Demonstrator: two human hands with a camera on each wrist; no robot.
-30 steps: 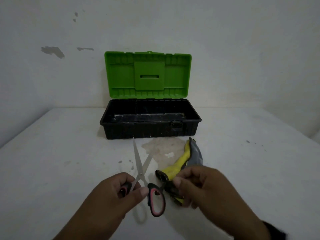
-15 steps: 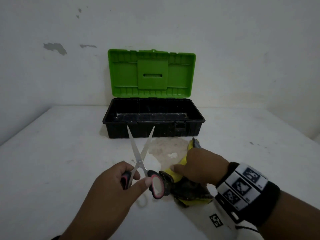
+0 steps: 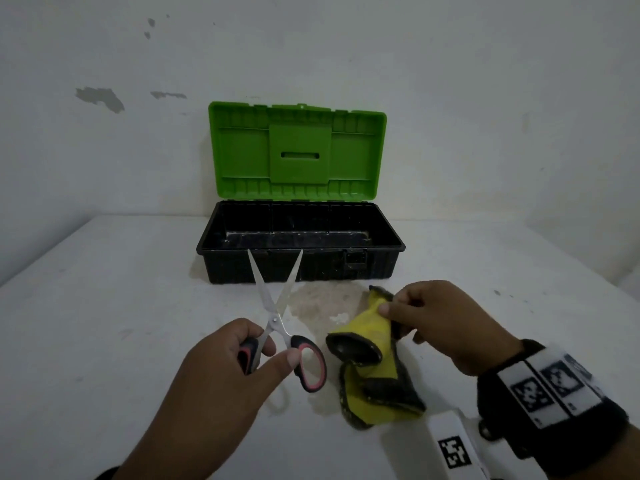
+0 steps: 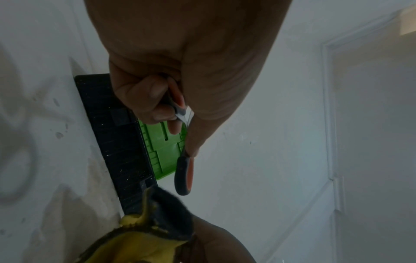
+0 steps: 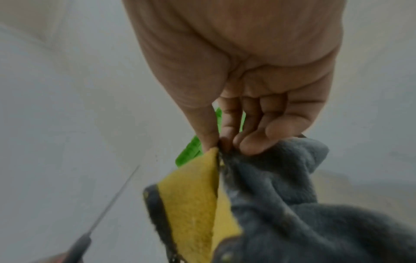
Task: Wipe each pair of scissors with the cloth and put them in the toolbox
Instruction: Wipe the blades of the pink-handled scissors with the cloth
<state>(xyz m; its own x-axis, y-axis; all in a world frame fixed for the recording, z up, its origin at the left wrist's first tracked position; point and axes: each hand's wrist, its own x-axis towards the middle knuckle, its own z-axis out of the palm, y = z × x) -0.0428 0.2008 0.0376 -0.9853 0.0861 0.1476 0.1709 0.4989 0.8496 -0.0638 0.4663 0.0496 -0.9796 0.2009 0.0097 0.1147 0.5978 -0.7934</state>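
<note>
My left hand (image 3: 263,351) grips a pair of scissors (image 3: 277,317) with black and pink handles, its blades spread apart and pointing at the toolbox. In the left wrist view the fingers curl round one handle (image 4: 173,99) while the other loop (image 4: 184,176) hangs free. To the right, my right hand (image 3: 391,310) pinches the upper edge of a yellow and grey cloth (image 3: 367,362), lifting it while its lower part rests on the table. The right wrist view shows thumb and fingers pinching the cloth (image 5: 247,204). The black toolbox (image 3: 301,268) stands behind, its green lid (image 3: 298,150) upright, its inside looking bare.
A white table (image 3: 104,323) carries everything, with a stained patch (image 3: 322,299) in front of the toolbox. A white wall (image 3: 485,98) rises close behind the toolbox. A white tagged block (image 3: 453,448) sits under my right wrist.
My right hand moved up and right along the cloth, now pinching its upper edge and lifting it. My left hand raised the scissors a little, blades still spread.
</note>
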